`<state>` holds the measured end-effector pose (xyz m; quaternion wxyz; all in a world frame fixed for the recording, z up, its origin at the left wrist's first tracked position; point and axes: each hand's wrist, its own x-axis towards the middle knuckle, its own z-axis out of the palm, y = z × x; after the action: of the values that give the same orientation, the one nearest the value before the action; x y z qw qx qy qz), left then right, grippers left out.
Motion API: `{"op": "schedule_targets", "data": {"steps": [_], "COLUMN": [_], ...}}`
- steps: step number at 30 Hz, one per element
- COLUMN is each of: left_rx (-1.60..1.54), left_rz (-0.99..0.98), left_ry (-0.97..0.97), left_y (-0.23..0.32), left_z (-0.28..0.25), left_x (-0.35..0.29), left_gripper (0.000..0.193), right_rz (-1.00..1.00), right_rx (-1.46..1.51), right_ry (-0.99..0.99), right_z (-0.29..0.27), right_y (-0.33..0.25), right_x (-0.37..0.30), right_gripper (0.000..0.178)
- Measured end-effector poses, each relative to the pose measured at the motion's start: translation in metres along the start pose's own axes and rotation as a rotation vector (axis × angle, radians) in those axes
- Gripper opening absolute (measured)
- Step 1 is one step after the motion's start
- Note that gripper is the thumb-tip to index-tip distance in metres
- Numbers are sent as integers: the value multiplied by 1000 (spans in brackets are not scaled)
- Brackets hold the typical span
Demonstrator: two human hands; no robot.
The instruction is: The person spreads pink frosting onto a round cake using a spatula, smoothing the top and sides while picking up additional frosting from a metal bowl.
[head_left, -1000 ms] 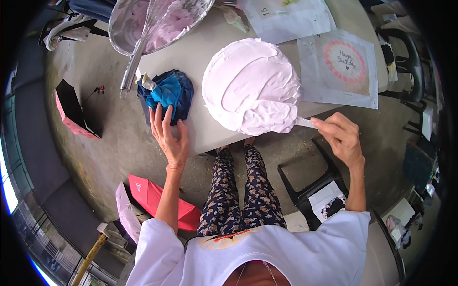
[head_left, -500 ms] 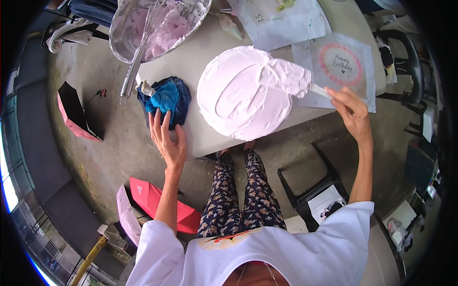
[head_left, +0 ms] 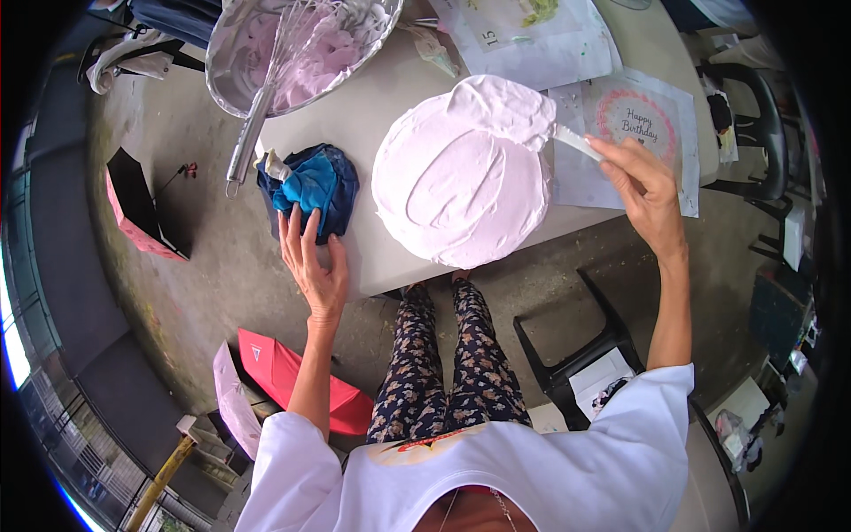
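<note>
A round cake (head_left: 452, 199) covered in pale pink frosting stands near the table's front edge, with curved ridges across its top. My right hand (head_left: 651, 191) pinches the light-coloured handle of a spatula (head_left: 577, 142) from the right. The spatula's blade is hidden under a thick coat of pink frosting and lies over the cake's far right part. To the left, my left hand (head_left: 315, 275) rests its spread fingertips on a bunched blue cloth (head_left: 312, 182), which has a whitish piece at its top.
A metal bowl (head_left: 232, 89) of pink frosting stands at the far left with a whisk (head_left: 252, 133) leaning in it. Decorated sheets (head_left: 567, 62) lie at the back right. Open umbrellas (head_left: 297, 381) and a dark chair (head_left: 576, 355) are on the floor.
My right hand has moved the spatula leftward and farther back over the cake. Frosting ridges on top look different. My left hand stays at the blue cloth.
</note>
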<state>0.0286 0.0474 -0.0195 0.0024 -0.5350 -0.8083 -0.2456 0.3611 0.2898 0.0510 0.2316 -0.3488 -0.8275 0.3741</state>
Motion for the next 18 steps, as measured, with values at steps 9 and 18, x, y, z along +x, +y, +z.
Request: {"op": "schedule_targets", "data": {"steps": [9,18], "left_rx": [-15,-1], "left_rz": [-3,-22], "left_ry": [-8,-17], "left_y": [5,4], "left_z": [2,-1], "left_x": [0,-6], "left_gripper": [46,48], "right_rz": [108,590], "right_rx": [45,642], "right_ry": [158,-218], "right_z": [3,-27], "right_y": [17,9], "right_x": [6,20], "right_gripper": [25,27]}}
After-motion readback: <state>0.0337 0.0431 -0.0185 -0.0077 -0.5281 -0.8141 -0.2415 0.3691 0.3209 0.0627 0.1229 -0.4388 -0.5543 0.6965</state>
